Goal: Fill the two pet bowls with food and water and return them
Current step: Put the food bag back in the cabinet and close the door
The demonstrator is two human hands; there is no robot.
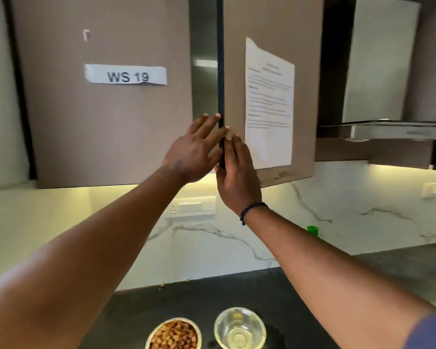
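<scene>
Two bowls sit low centre on dark surface; above, both hands, left and right, press flat-fingered on cabinet door.

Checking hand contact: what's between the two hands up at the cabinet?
In the head view, the dark edge of the cabinet door runs between the left hand and right hand; both hands' straight fingers lie against it.

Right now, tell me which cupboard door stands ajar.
The right cupboard door, with the printed sheet taped on; both hands touch its near edge. The left door, labelled WS 19, sits flush and closed.
</scene>
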